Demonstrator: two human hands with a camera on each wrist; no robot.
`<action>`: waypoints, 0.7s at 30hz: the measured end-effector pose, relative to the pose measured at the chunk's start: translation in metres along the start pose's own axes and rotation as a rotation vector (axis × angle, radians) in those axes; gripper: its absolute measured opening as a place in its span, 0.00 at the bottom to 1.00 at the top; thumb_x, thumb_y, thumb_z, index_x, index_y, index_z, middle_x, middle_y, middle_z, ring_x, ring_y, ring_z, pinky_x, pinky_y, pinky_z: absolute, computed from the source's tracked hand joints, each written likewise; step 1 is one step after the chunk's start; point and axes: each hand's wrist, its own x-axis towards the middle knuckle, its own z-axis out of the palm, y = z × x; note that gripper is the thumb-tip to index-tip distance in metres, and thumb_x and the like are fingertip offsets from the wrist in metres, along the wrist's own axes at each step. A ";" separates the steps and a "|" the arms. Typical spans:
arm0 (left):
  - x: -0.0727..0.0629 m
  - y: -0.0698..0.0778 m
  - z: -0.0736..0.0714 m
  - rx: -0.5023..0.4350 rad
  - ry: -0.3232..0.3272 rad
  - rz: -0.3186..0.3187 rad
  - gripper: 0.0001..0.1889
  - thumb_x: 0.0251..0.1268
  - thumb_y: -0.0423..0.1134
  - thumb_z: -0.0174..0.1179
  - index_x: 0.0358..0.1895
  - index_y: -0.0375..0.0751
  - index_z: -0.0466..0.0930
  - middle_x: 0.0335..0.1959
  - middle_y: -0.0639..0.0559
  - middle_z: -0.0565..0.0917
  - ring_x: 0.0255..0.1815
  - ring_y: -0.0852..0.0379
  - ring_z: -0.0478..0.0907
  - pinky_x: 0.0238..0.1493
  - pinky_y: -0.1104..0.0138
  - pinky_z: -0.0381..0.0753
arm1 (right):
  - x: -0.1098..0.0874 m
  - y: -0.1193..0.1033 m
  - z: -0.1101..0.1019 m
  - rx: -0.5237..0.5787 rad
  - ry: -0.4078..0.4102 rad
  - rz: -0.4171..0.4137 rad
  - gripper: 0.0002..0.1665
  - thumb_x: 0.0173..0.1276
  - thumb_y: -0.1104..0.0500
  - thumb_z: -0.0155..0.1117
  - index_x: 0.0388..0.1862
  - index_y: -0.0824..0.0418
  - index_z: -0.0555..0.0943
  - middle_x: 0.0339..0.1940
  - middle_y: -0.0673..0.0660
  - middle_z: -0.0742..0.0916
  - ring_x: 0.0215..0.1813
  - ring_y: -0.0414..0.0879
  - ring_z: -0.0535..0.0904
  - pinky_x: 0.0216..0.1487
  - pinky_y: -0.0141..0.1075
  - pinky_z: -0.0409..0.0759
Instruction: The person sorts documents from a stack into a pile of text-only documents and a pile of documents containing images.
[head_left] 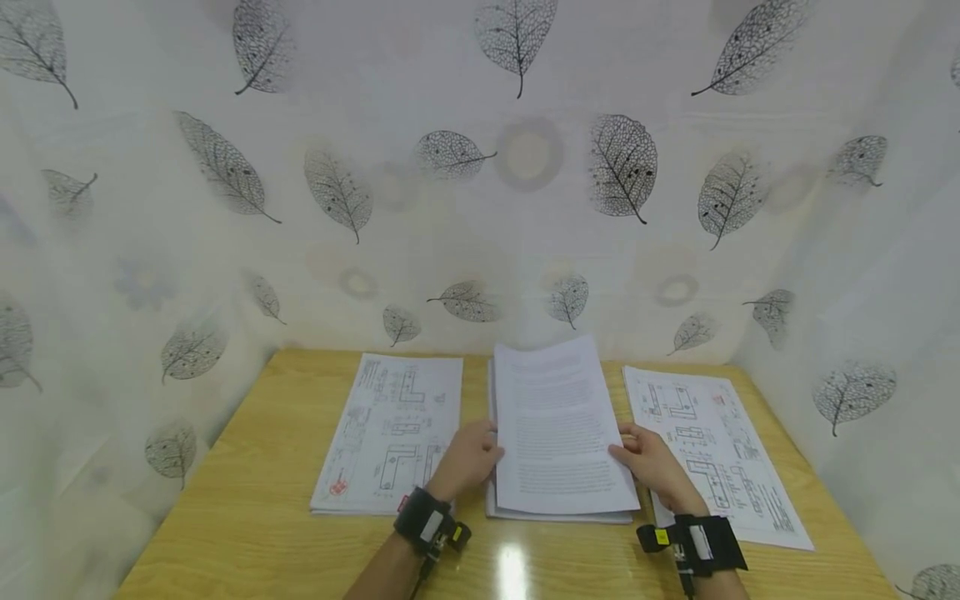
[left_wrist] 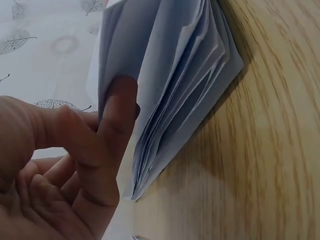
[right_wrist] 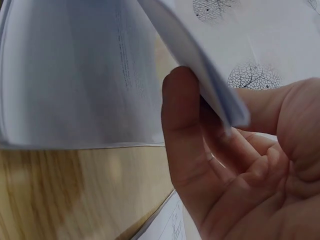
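Between my two hands is a sheaf of printed paper point(head_left: 558, 433), raised and tilted above a stack of paper point(head_left: 491, 500) in the middle of the table. My left hand point(head_left: 468, 458) pinches its left edge, thumb on the printed face and fingers behind, as the left wrist view shows at the sheaf's underside point(left_wrist: 125, 45). On the opposite edge my right hand point(head_left: 652, 462) pinches the sheaf in the same way. The right wrist view shows the held edge point(right_wrist: 205, 75) apart from the stack point(right_wrist: 75, 85) below. How many sheets are held, I cannot tell.
A pile of technical drawings point(head_left: 375, 425) with a red stamp lies left, partly behind my left wrist. Another pile of drawings point(head_left: 742, 467) lies right, partly under my right forearm. The wooden table point(head_left: 247, 500) meets a leaf-patterned curtain point(head_left: 480, 225) at the back and sides.
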 end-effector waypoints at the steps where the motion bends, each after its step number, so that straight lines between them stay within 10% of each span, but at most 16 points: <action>1: 0.000 0.000 0.001 0.011 0.004 0.006 0.23 0.61 0.39 0.57 0.60 0.35 0.70 0.44 0.45 0.81 0.23 0.60 0.72 0.21 0.68 0.73 | 0.000 0.000 0.001 -0.006 -0.003 -0.003 0.25 0.70 0.59 0.53 0.65 0.61 0.67 0.48 0.62 0.85 0.37 0.46 0.84 0.34 0.37 0.80; 8: 0.001 -0.003 0.006 0.092 -0.018 -0.027 0.17 0.61 0.38 0.57 0.53 0.37 0.73 0.25 0.53 0.76 0.20 0.59 0.72 0.20 0.68 0.72 | -0.002 0.001 0.005 -0.028 0.004 0.012 0.27 0.70 0.59 0.54 0.67 0.60 0.66 0.50 0.62 0.85 0.38 0.45 0.84 0.36 0.37 0.80; 21: 0.001 0.000 0.005 0.132 -0.037 -0.134 0.18 0.61 0.37 0.54 0.53 0.36 0.74 0.25 0.51 0.76 0.21 0.56 0.72 0.21 0.65 0.70 | 0.001 0.002 0.012 -0.279 0.074 0.017 0.30 0.66 0.57 0.58 0.66 0.65 0.68 0.33 0.55 0.82 0.30 0.43 0.77 0.30 0.34 0.72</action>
